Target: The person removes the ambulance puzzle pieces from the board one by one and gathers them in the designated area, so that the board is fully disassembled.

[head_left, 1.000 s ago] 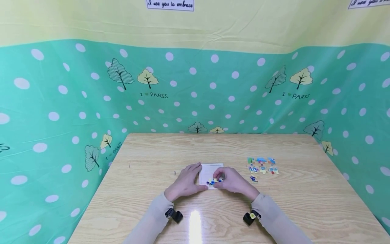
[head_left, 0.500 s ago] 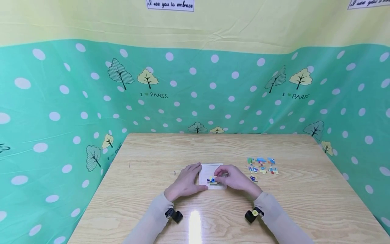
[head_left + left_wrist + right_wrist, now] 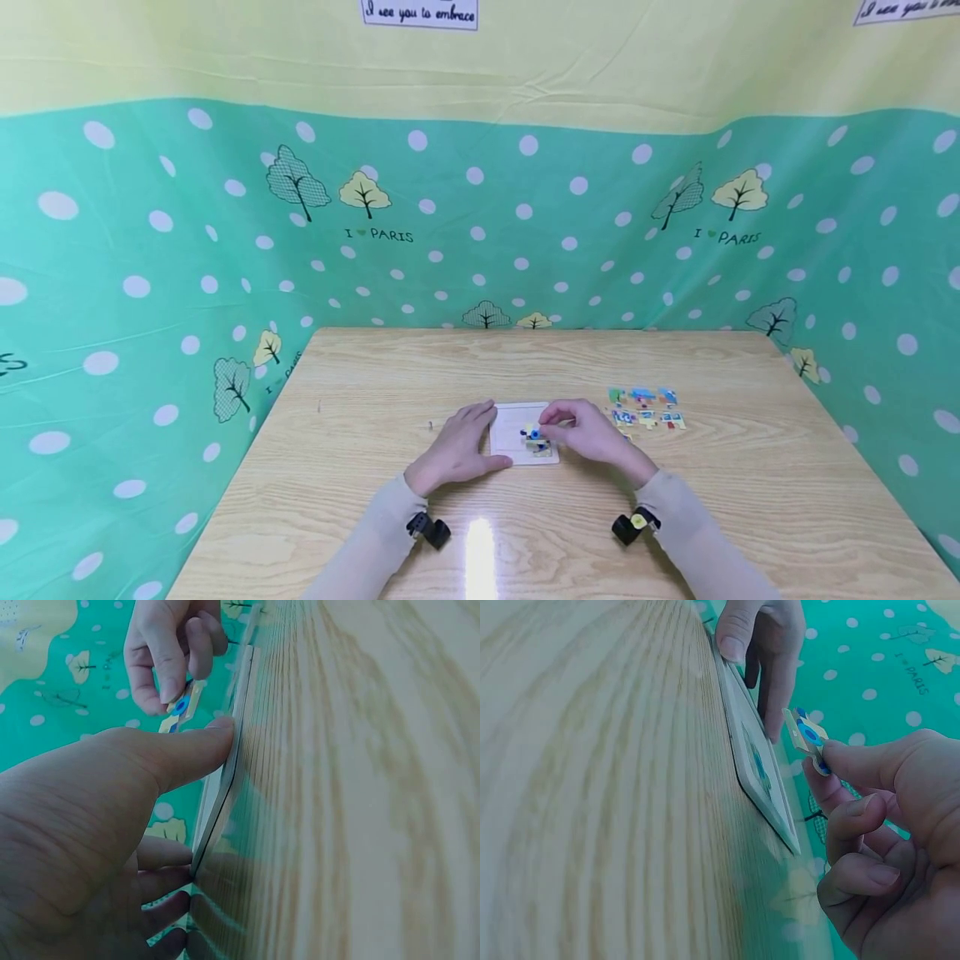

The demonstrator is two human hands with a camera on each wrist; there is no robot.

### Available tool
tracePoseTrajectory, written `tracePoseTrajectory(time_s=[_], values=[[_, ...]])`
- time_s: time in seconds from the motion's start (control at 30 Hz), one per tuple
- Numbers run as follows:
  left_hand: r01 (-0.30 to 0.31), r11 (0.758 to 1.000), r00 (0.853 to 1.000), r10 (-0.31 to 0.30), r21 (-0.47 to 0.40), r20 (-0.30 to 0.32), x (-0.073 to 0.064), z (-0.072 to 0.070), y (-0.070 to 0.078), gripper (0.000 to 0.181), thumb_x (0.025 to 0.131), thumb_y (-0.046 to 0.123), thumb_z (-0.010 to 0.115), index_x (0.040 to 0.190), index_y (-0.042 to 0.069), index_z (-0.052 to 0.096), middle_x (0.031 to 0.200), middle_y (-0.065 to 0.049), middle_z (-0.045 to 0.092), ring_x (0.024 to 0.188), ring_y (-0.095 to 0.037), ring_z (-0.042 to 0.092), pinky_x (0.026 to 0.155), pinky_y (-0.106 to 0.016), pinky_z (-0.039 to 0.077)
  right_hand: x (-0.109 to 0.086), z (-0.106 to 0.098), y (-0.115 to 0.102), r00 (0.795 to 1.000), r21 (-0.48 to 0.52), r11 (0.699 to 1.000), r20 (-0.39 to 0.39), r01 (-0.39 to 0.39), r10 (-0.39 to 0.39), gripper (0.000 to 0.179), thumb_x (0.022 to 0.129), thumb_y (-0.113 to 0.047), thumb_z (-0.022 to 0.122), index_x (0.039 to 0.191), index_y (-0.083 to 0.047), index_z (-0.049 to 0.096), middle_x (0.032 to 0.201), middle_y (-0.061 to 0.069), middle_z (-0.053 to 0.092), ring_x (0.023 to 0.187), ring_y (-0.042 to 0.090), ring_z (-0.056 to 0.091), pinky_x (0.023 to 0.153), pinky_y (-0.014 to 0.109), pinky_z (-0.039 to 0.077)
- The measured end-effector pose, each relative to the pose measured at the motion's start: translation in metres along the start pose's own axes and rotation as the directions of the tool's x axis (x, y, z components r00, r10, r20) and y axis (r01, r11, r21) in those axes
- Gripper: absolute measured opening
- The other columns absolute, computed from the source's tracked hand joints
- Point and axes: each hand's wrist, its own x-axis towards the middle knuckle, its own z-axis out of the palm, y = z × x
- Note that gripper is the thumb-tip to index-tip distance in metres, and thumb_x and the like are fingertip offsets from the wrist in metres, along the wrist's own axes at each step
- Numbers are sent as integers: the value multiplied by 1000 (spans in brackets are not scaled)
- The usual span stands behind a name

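Observation:
A white puzzle tray (image 3: 513, 417) lies on the wooden table. My left hand (image 3: 459, 446) rests at its left side, the thumb along the front edge and the other fingers, fairly straight, by the left edge. Between thumb and forefinger, my right hand (image 3: 588, 433) pinches a jigsaw puzzle piece (image 3: 808, 735), yellow with a blue round mark, held tilted above the tray. The right wrist view shows the rest of that hand's fingers curled loosely. One puzzle piece with green and blue print (image 3: 757, 761) lies in the tray's front right part.
Several loose puzzle pieces (image 3: 645, 407) lie in rows to the right of the tray, one partly hidden by the right hand. A tiny dark object (image 3: 431, 425) is left of the left hand. Behind the table (image 3: 390, 367) hangs a dotted green curtain (image 3: 450, 250).
My right hand has lifted the pinched puzzle piece off the tray and shifted slightly right and away, uncovering the piece lying there. The left hand has stayed in place.

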Motion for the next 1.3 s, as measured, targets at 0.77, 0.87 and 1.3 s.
tracePoseTrajectory(time_s=[0.77, 0.87, 1.3], values=[[7, 1000, 1000, -7, 3, 5, -1, 1, 0, 96, 91, 54, 77, 161, -1, 42, 171, -18, 38, 158, -41, 35, 129, -60, 31, -19, -27, 21, 993, -37, 995, -85, -91, 87, 13, 101, -23, 73, 111, -15, 78, 107, -1, 76, 104, 15, 68, 97, 41, 59], [10, 1000, 1000, -10, 9, 8, -1, 1, 1, 96, 91, 54, 77, 161, -2, 42, 171, -18, 38, 158, -41, 35, 129, -60, 31, -21, -29, 22, 991, -45, 995, -96, -93, 88, 12, 100, -21, 73, 110, -15, 78, 107, -1, 76, 104, 16, 68, 97, 41, 58], [6, 1000, 1000, -6, 0, 5, -1, 0, 1, 96, 91, 54, 76, 161, -1, 42, 171, -18, 38, 158, -41, 35, 129, -60, 31, -30, -40, 33, 992, -65, 996, -113, -60, 53, 15, 100, -21, 74, 111, -12, 78, 107, 2, 76, 100, 16, 69, 90, 32, 57]])
